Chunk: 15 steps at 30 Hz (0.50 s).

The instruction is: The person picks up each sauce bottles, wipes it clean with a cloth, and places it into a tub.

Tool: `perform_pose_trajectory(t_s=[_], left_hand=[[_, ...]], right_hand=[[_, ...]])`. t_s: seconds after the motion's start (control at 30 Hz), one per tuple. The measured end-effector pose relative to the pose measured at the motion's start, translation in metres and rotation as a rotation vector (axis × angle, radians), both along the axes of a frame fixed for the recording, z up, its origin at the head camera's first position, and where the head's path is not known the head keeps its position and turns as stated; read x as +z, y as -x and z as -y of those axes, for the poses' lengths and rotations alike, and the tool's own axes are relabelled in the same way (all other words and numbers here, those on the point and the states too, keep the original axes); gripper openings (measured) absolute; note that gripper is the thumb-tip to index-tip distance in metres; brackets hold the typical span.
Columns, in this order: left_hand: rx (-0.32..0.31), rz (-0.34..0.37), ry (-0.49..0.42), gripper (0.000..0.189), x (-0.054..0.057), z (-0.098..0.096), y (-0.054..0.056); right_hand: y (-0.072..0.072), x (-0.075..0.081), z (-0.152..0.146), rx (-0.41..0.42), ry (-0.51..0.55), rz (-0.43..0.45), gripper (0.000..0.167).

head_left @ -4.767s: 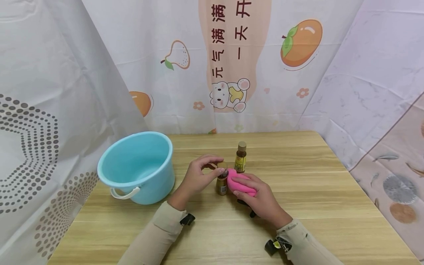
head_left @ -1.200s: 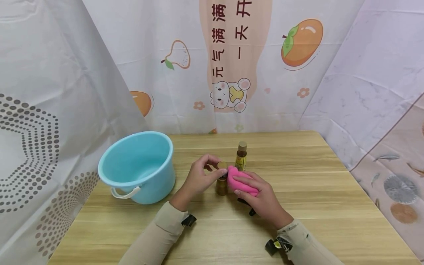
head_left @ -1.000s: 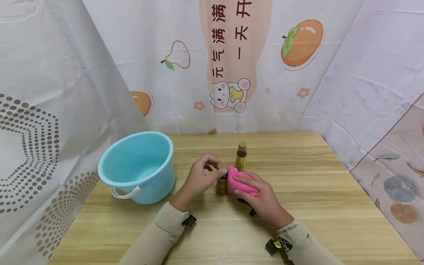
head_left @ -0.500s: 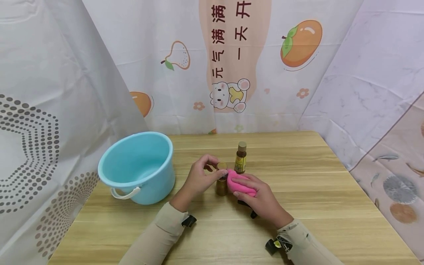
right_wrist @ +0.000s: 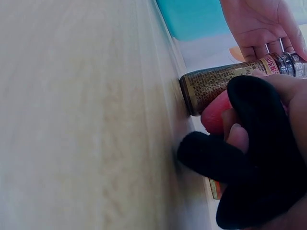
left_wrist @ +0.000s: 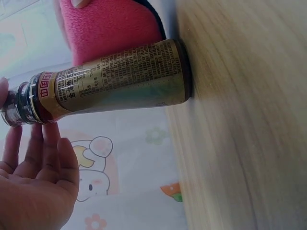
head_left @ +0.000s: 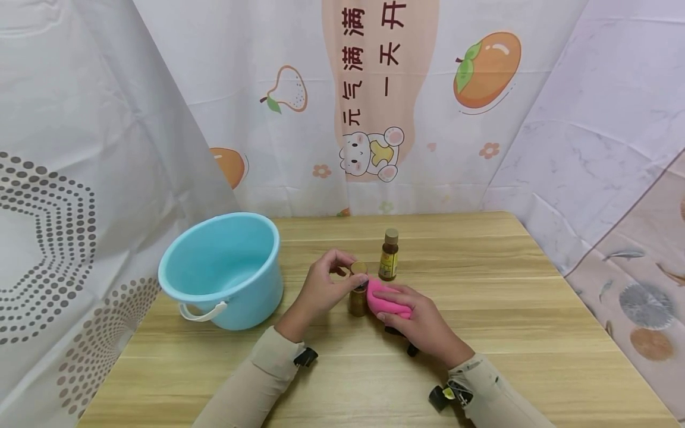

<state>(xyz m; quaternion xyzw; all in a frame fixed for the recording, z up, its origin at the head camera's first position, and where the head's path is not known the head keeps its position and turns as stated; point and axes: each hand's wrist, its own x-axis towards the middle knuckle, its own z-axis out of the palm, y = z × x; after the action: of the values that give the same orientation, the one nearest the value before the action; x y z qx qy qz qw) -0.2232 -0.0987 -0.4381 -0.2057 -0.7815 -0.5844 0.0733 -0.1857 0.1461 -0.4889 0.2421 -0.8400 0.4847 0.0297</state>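
My left hand point(head_left: 324, 286) holds an upright sauce bottle point(head_left: 357, 302) by its neck, between thumb and fingers. In the left wrist view, this bottle point(left_wrist: 124, 81) has a gold label with dense print and stands on the table. My right hand point(head_left: 423, 321) grips a pink plush thing point(head_left: 386, 300) against the bottle's right side. Black floppy parts point(right_wrist: 254, 143) of it hang below the fingers in the right wrist view; I cannot tell its kind. Just behind stands a second, brown bottle point(head_left: 389, 255) with a yellow label and a tan cap.
A light blue bucket point(head_left: 257, 297) with a white handle stands to the left on the wooden table point(head_left: 481, 267). Printed curtains point(head_left: 299, 148) hang behind the table and at both sides.
The right hand and the pink plush thing have slid slightly down the bottle's side, uncovering more of the rear bottle. Compared with the oldest frame, the held bottle looks turned. The left hand keeps its hold.
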Motion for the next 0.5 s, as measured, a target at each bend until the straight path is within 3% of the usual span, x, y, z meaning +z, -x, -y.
perform_pose_trajectory(t_s=[0.3,0.5], left_hand=[[0.007,-0.018,0.030,0.036,0.0009,0.0011,0.0005],[0.012,-0.020,0.098,0.038,0.0013,0.0016,-0.0006]], right_hand=[[0.0002,-0.0007,-0.0004,-0.010,-0.036,0.036,0.043],[-0.0005,-0.0013,-0.0004,-0.013,-0.031,0.028,0.043]])
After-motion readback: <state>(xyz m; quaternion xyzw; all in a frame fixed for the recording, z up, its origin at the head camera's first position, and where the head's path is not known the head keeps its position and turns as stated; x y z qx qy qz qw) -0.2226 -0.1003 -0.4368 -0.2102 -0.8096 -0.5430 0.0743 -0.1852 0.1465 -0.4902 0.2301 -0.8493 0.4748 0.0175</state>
